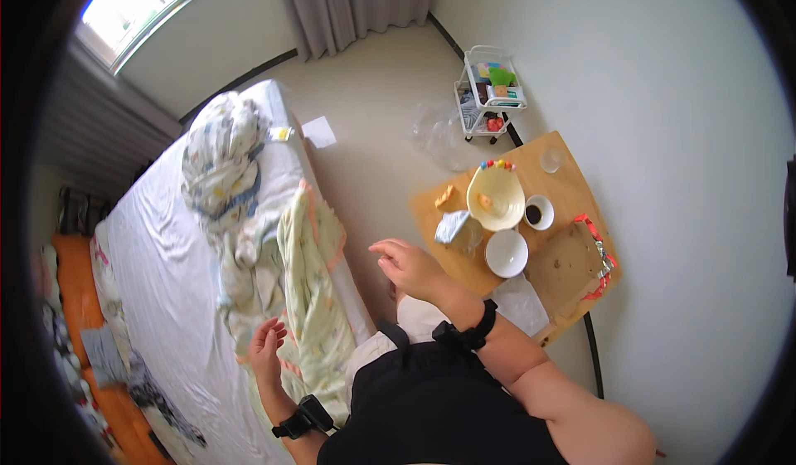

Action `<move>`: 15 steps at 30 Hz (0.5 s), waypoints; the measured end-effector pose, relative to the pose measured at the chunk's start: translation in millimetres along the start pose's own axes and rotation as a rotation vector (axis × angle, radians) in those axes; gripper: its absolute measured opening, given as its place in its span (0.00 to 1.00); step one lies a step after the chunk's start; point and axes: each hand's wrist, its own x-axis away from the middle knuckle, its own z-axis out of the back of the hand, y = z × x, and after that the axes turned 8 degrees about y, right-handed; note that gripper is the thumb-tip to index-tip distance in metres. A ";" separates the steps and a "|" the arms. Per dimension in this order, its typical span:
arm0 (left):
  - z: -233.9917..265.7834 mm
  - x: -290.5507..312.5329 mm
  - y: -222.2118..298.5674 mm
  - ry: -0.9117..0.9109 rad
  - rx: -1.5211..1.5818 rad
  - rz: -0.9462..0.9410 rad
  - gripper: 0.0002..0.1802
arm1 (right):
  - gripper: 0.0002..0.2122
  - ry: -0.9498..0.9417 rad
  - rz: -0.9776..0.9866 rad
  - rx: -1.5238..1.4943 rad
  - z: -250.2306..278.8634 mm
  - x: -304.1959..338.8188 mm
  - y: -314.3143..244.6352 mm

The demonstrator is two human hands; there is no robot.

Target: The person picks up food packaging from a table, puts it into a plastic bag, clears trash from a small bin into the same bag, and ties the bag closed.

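Observation:
My left hand [267,347] hovers over the edge of a pale green blanket [307,258] on the bed, its fingers loosely curled and slightly apart with nothing in them. In front of my body, my right hand [406,266] reaches leftward with its fingers stretched out, holding nothing. It is between the bed and a wooden table [564,154]. On that table are a cream bowl [496,185] with coloured beads on its rim, a white bowl [507,254], a small bowl of dark liquid [539,213] and an open cardboard box [564,262].
The bed [157,274] fills the left side, with a rumpled patterned quilt [220,154] on it. A white trolley [491,92] stands by the right wall. A plastic bag [438,137] and a white sheet of paper [318,131] lie on the floor.

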 end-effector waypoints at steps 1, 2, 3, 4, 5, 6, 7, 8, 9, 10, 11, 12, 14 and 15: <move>-10.5 -21.1 14.9 -0.010 -0.010 -0.005 0.13 | 0.10 0.022 -0.037 -0.020 6.8 -17.6 1.3; -22.7 -44.4 31.3 -0.088 -0.033 -0.059 0.13 | 0.10 0.036 -0.045 -0.024 15.6 -35.6 2.6; -37.0 -68.3 48.5 -0.168 -0.056 -0.112 0.13 | 0.10 0.042 -0.142 -0.071 26.2 -53.2 3.9; -56.0 -84.9 67.4 -0.174 -0.066 -0.127 0.14 | 0.11 0.038 -0.248 -0.116 34.8 -61.5 6.6; -72.8 -99.1 85.7 -0.186 -0.075 -0.117 0.14 | 0.11 0.044 -0.265 -0.119 41.5 -66.8 11.0; -87.8 -111.5 105.8 -0.244 -0.088 -0.122 0.13 | 0.11 0.081 -0.281 -0.140 48.0 -72.7 14.4; -104.4 -127.6 122.2 -0.308 -0.097 -0.131 0.12 | 0.11 0.125 -0.295 -0.157 56.0 -79.2 19.6; -120.2 -144.3 132.2 -0.315 -0.099 -0.131 0.12 | 0.11 0.152 -0.310 -0.183 63.7 -81.5 25.1; -134.3 -160.0 138.7 -0.398 -0.118 -0.131 0.12 | 0.11 0.156 -0.312 -0.187 70.8 -83.5 29.6; -148.2 -175.3 144.9 -0.482 -0.136 -0.132 0.12 | 0.11 0.199 -0.359 -0.178 78.3 -85.2 34.0; -163.5 -189.2 151.7 -0.487 -0.141 -0.132 0.12 | 0.11 0.243 -0.409 -0.171 84.4 -85.2 41.0; -180.0 -201.1 158.5 -0.551 -0.197 -0.170 0.11 | 0.11 0.247 -0.412 -0.175 88.4 -83.4 51.2; -213.9 -226.2 171.8 -0.664 -0.238 -0.241 0.10 | 0.11 0.389 -0.620 -0.320 92.7 -82.5 70.1; -230.1 -236.5 183.0 -0.665 -0.245 -0.245 0.10 | 0.11 0.392 -0.619 -0.327 95.5 -86.5 74.4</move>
